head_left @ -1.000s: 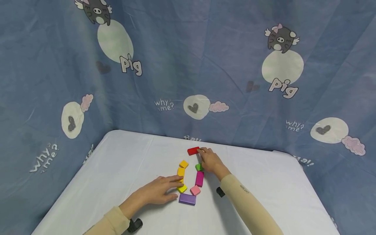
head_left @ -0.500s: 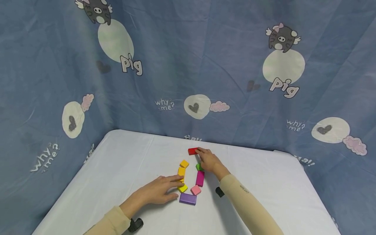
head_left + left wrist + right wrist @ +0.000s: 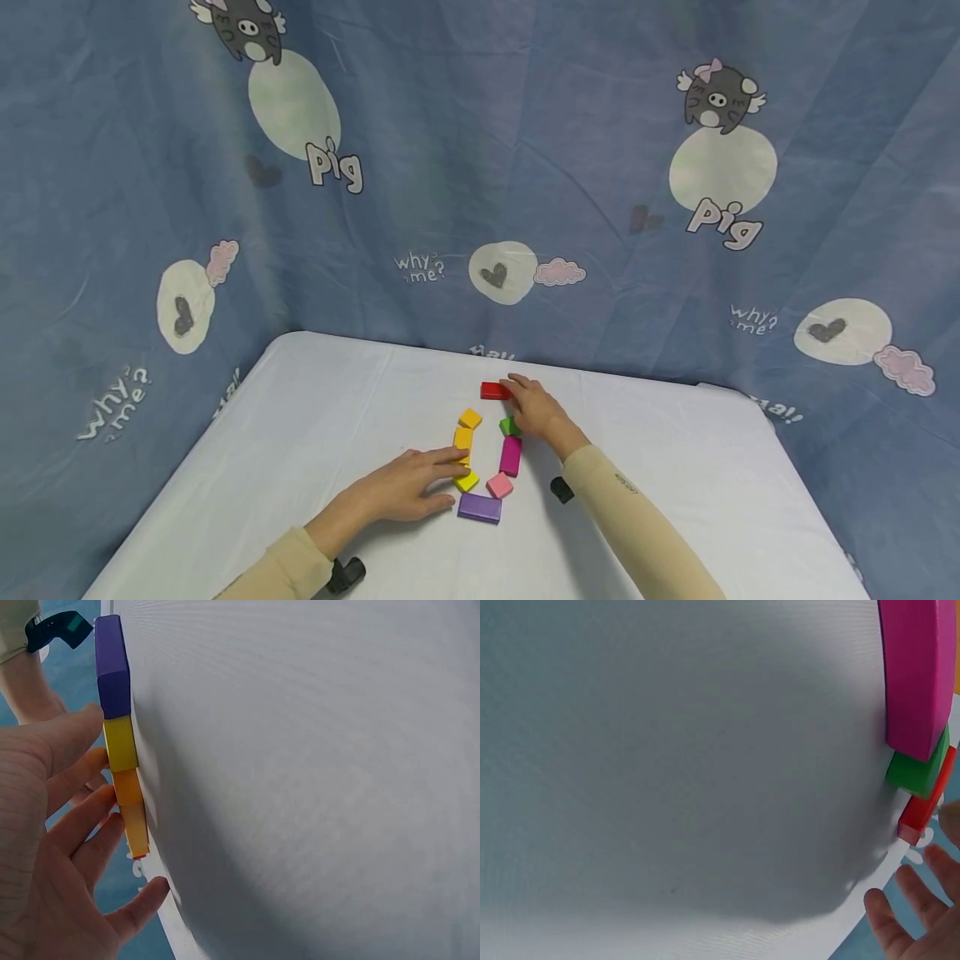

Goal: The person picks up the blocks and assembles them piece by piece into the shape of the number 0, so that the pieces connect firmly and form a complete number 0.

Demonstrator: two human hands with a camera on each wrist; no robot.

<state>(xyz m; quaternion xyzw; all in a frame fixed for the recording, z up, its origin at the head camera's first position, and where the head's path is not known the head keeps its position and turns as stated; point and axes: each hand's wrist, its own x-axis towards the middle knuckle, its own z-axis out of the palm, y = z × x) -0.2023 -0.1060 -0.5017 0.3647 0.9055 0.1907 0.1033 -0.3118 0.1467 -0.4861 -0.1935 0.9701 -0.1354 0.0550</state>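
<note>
A red block [image 3: 492, 391] lies at the far end of a ring of coloured blocks. My right hand [image 3: 537, 410] touches its right end with the fingertips; in the right wrist view the other fingers [image 3: 921, 896] are spread and relaxed. Under that hand sits a green block [image 3: 508, 427], partly hidden. My left hand [image 3: 405, 486] rests with extended fingers over the left side, touching the long orange-yellow block [image 3: 462, 437] and the yellow block [image 3: 467, 482]. Its thumb is close to the purple block [image 3: 114, 671].
A small orange block [image 3: 470, 418] stands at the upper left of the ring. A magenta block [image 3: 510, 457] and a pink block [image 3: 499, 485] form the right side. White cloth [image 3: 337, 400] covers the table, and a blue printed curtain [image 3: 585, 167] hangs behind.
The red block has turned from a slant to nearly level and shifted slightly towards me under my right fingertips. My left hand and the other blocks stay put.
</note>
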